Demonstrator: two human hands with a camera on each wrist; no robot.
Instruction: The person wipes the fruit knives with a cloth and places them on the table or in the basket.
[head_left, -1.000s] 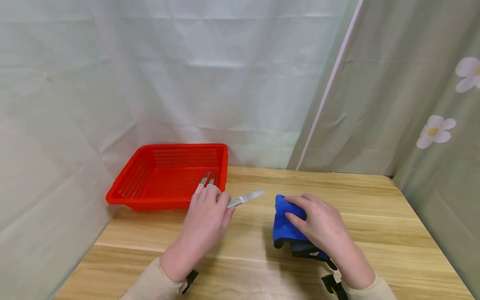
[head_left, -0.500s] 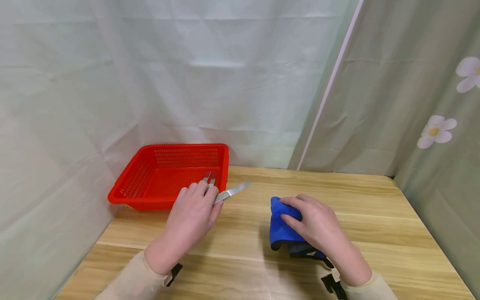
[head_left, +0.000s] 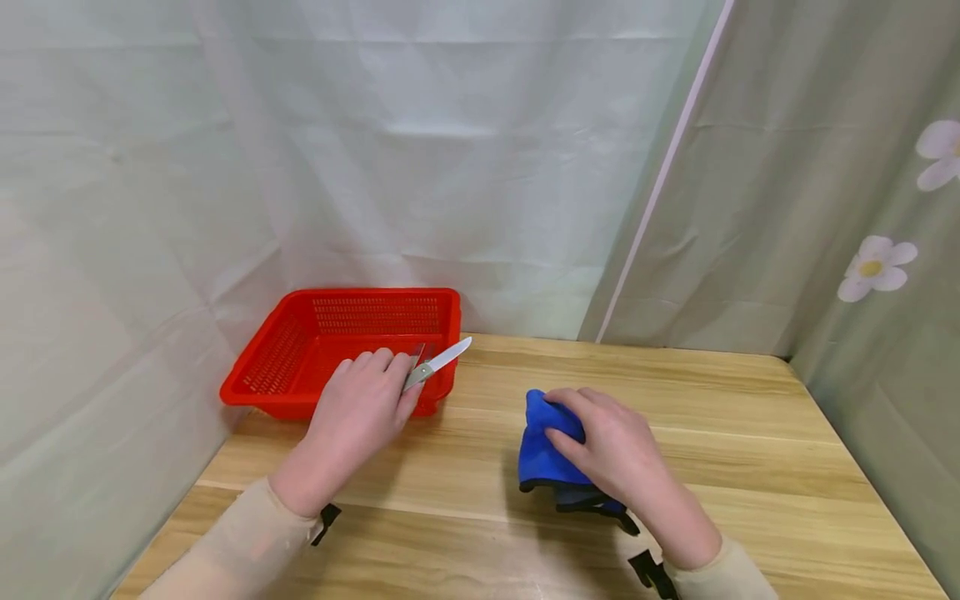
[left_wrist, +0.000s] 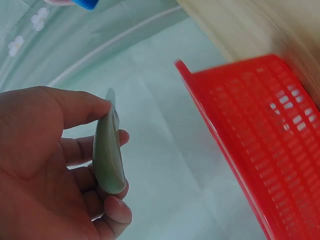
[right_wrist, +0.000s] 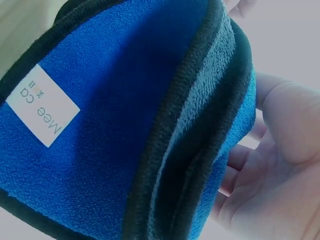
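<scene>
My left hand [head_left: 362,402] holds a knife [head_left: 442,358] by its pale green handle [left_wrist: 107,155], thumb on one side and fingers on the other. Its blade points up and to the right, over the near right corner of a red plastic basket [head_left: 258,398]. Inside the basket, more knives [head_left: 420,350] lie at the right end, partly hidden by the hand and the held knife. Between thumb and fingers, my right hand [head_left: 611,442] grips a folded blue cloth [head_left: 546,454] with dark edging. A white label [right_wrist: 44,106] shows on the cloth in the right wrist view.
The basket stands at the back left of the wooden table [head_left: 720,400], near a pale curtain [head_left: 450,167] that hangs behind and along the sides. Dark straps [head_left: 325,523] are worn at both wrists.
My left hand has moved left and slightly up with the knife, bringing the blade from the bare table to the basket's right side. The right hand and cloth have shifted a little left.
</scene>
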